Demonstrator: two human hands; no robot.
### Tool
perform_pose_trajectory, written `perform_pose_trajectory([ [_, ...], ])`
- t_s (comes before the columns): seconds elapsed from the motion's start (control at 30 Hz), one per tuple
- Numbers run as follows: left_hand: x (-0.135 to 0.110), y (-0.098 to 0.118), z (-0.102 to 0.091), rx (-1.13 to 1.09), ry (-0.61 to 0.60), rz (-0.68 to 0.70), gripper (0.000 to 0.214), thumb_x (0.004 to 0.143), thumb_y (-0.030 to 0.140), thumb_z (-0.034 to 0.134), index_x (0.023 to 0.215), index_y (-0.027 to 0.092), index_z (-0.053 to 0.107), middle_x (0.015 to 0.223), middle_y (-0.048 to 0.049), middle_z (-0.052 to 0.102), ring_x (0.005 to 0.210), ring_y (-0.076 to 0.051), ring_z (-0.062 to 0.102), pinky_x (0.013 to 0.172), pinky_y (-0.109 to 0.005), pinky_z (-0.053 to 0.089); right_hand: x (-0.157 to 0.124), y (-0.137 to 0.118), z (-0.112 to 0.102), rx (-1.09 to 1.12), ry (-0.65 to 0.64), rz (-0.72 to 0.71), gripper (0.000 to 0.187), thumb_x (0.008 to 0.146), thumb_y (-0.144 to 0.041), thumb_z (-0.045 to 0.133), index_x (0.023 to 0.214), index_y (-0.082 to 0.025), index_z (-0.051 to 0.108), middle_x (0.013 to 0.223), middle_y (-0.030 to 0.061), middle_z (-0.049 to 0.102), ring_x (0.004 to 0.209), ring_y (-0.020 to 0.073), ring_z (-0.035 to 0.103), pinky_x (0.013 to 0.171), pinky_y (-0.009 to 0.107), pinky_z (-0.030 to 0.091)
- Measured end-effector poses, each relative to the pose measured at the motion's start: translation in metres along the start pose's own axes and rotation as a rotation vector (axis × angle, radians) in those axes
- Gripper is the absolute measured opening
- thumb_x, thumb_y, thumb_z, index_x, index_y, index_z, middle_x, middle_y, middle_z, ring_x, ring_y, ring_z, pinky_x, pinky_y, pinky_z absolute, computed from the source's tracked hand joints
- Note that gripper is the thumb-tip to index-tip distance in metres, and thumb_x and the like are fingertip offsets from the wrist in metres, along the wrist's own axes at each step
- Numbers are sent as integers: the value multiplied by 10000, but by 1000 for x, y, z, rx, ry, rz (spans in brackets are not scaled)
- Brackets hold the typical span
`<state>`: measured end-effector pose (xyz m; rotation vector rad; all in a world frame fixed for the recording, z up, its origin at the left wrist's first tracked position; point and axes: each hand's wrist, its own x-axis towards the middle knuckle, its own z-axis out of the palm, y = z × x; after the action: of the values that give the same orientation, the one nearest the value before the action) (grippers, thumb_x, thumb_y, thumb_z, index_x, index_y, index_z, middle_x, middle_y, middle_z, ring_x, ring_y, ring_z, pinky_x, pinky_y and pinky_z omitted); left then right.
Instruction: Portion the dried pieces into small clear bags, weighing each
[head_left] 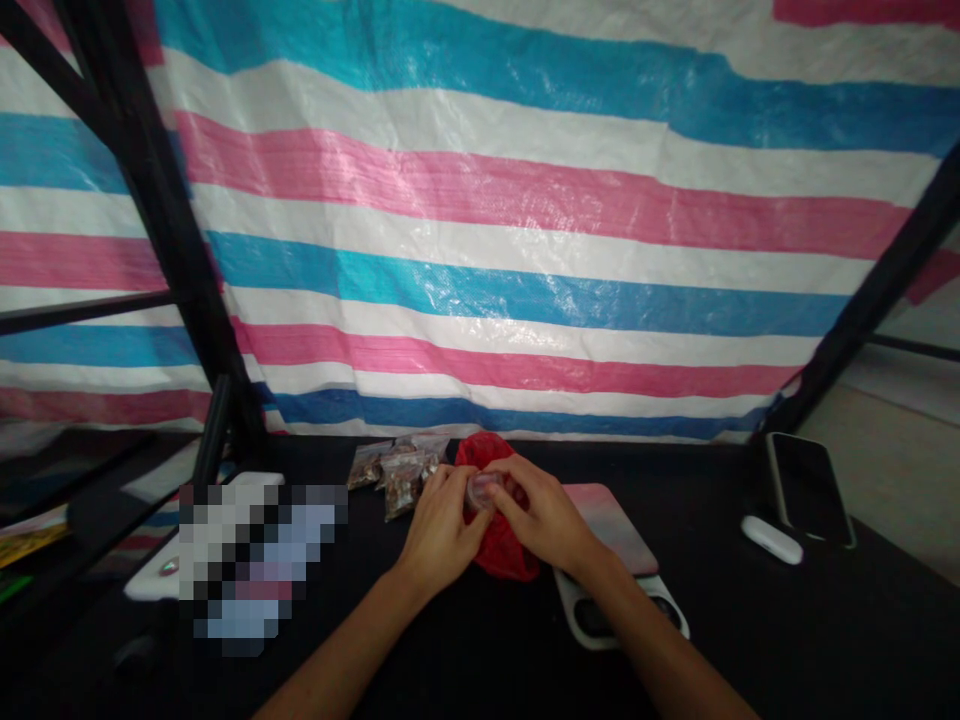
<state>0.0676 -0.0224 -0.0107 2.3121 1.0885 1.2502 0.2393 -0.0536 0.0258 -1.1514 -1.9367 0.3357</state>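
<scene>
Both hands meet over a red plastic bag (510, 550) near the back of the black table. My left hand (444, 525) and my right hand (544, 515) pinch a small clear plastic bag (481, 490) between their fingertips. Its mouth looks rounded, and the fingers cover much of it; whether anything is inside, I cannot tell. Just left of my left hand lie several small clear zip bags (403, 480) with brown, dry-looking contents. Under my right forearm is a white digital scale (574, 610) with a pinkish plate (611, 525) on top.
On the right, a phone (810, 490) leans upright beside a white earbud case (772, 540). A white device (154, 575) and a blurred-out patch (262, 570) lie at the left. Black metal posts (169, 240) frame a striped plastic sheet (525, 220) behind the table.
</scene>
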Motion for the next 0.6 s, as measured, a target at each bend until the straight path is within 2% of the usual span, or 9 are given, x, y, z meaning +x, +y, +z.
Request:
perform_pose_trajectory([
  [0.07,2,2,-2,40,116,-7,68,904,286,578,939,227,574,944,-67,617,965,-277,575,872,-421,480,2,0,-2,-5,96,-21,173,998,-279,506,1121,-248,624,1042,49,673,928,197,641,856,329,500],
  [0.13,4,3,-5,106,266,-66,83,901,293,565,856,239,520,882,-57,585,928,-281,570,846,-416,467,4,2,-4,-9,174,-28,200,1015,-266,462,1165,-237,591,1135,76,654,1068,216,620,959,359,477],
  [0.2,5,6,-8,156,339,-183,118,899,308,553,836,247,473,834,-47,563,853,-279,584,779,-404,459,4,8,-3,-50,153,-2,212,1011,-235,454,1183,-223,577,1155,89,645,1096,221,613,985,375,470],
  [0.3,6,9,-9,127,260,-385,127,912,337,532,880,246,450,802,-39,585,742,-269,620,680,-378,444,1,18,1,-175,6,41,223,952,-134,501,1128,-206,617,1100,89,661,1057,232,622,976,392,470],
  [0.37,5,7,-6,34,212,-460,177,895,365,570,905,243,443,810,-43,614,726,-269,646,662,-370,448,-1,23,4,-212,-74,51,276,887,-43,517,1075,-200,643,1068,86,674,1042,233,621,969,388,473],
  [0.43,3,3,1,-115,198,-485,264,839,364,652,916,243,431,823,-40,641,745,-264,667,670,-361,466,-3,25,7,-200,-113,55,337,836,20,508,1052,-195,653,1068,88,681,1043,230,623,961,377,482],
  [0.5,2,-3,9,-282,164,-497,321,775,291,706,925,244,427,810,-17,661,754,-243,678,683,-343,480,-3,25,7,-183,-118,72,387,815,39,510,1091,-192,652,1099,98,681,1058,232,628,970,379,487],
  [0.6,2,-11,17,-496,123,-488,310,698,135,670,894,239,452,749,29,647,721,-194,654,698,-307,479,-3,25,6,-186,-133,100,425,801,37,524,1133,-191,659,1133,107,682,1082,241,633,997,391,480],
])
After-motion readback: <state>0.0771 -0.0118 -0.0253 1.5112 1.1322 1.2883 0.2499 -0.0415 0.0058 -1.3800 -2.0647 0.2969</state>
